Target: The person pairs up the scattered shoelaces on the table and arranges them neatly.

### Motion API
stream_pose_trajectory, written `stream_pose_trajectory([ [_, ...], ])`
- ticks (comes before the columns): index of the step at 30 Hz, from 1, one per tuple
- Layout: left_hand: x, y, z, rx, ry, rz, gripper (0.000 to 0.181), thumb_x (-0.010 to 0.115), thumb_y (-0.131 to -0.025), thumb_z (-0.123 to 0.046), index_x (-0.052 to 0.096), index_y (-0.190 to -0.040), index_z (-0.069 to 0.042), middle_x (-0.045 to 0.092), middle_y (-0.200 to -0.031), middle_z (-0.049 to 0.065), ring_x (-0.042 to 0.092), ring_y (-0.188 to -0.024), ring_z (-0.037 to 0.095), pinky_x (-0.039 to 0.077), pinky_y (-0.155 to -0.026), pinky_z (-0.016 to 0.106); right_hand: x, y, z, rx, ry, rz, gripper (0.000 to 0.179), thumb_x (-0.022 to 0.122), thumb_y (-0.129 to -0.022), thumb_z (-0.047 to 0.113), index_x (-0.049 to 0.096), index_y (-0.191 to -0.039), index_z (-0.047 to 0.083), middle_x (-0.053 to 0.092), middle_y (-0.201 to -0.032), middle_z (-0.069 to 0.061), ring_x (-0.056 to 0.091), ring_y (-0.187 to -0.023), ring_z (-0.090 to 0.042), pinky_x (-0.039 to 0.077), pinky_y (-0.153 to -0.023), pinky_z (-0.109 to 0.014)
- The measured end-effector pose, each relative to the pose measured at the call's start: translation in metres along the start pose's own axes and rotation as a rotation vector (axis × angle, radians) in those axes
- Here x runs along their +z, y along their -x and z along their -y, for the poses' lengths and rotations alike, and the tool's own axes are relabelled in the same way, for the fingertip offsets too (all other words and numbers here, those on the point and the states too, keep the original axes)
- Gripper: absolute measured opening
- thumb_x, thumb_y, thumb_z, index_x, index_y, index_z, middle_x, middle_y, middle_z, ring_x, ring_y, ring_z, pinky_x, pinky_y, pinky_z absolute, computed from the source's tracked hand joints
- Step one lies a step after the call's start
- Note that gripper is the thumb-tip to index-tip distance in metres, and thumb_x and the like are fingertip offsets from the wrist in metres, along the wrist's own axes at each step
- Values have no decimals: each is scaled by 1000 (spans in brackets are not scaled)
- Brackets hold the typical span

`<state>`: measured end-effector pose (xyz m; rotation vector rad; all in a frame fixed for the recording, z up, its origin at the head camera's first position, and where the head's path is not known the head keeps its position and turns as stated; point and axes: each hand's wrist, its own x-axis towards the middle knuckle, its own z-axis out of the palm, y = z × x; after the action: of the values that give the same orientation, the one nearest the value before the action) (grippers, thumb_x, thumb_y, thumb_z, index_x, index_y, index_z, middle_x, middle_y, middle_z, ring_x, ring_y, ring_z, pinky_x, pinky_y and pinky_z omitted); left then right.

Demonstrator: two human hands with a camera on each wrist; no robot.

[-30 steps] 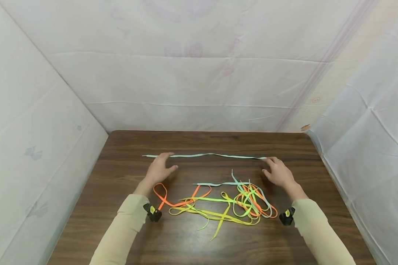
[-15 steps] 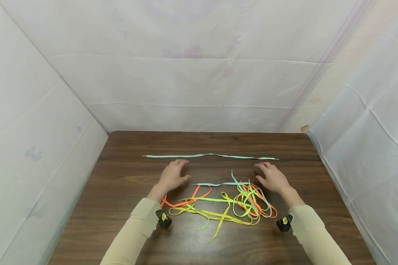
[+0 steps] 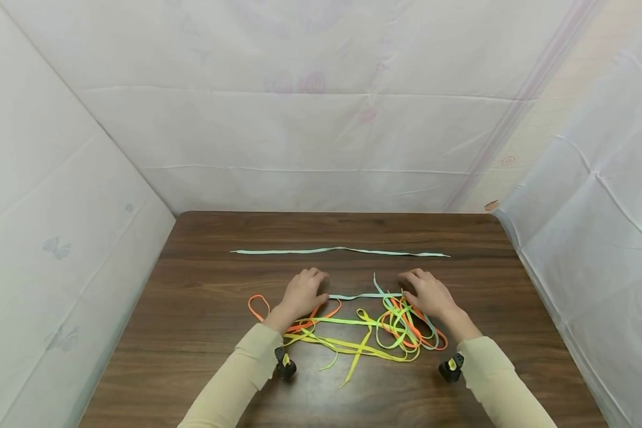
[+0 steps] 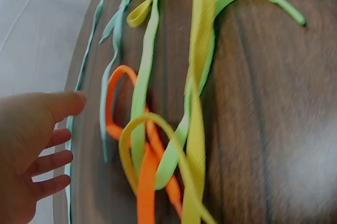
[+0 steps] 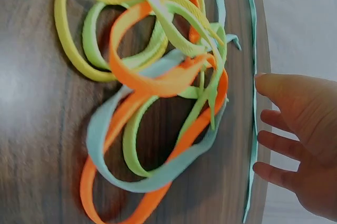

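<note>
A pale blue-green shoelace (image 3: 278, 252) lies almost straight across the far part of the table. Nearer is a loose tangle of flat laces: orange (image 4: 149, 182), yellow (image 3: 355, 351), lime green (image 4: 140, 89) and a second pale blue one (image 5: 97, 134). My left hand (image 3: 301, 292) hovers by the left end of that second blue lace, fingers apart and holding nothing in the left wrist view. Over the upper right side of the tangle, my right hand (image 3: 430, 295) has its fingers spread loosely, also without a lace in them. Part of the tangle's left side is hidden under my left forearm.
The brown wooden table (image 3: 155, 333) ends at a back wall covered in white sheeting (image 3: 299, 148). More sheeting hangs along the left and right sides. Small black cameras (image 3: 285, 364) sit at both wrists.
Both hands have left the straight blue lace and come nearer and inward, to the tangle. That lace stays stretched out at the back.
</note>
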<state>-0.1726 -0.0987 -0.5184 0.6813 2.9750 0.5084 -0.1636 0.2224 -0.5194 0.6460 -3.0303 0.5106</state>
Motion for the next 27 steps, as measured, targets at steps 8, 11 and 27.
stream_pose_trajectory([
  [8, 9, -1, -9, 60, -185, -25, 17, 70, -80, -25, 66, -94, -15, 60, -90, 0, 55, -81, 18, 47, -71, 33, 8, -1, 7, -29, 22, -23, 38, 68, -83, 21, 60, -118, 9, 57, -115, -12, 55, -101, -32, 48, -73, -49],
  [11, 13, -2, -11, 58, -252, -25, 16, 70, -80, -26, 66, -92, -16, 60, -89, -1, 56, -80, 18, 47, -71, 33, 9, -3, 9, -48, 27, -44, 37, 70, -82, 20, 61, -116, 9, 58, -113, -12, 56, -99, -31, 49, -70, -47],
  [27, 26, -2, -15, 52, -304, -101, 10, 69, -82, -23, 65, -75, -18, 54, -69, -5, 54, -59, 12, 44, -57, 28, 20, -7, 32, -85, 7, 1, 30, 69, -82, 18, 63, -111, 10, 61, -105, -6, 58, -94, -26, 49, -69, -42],
])
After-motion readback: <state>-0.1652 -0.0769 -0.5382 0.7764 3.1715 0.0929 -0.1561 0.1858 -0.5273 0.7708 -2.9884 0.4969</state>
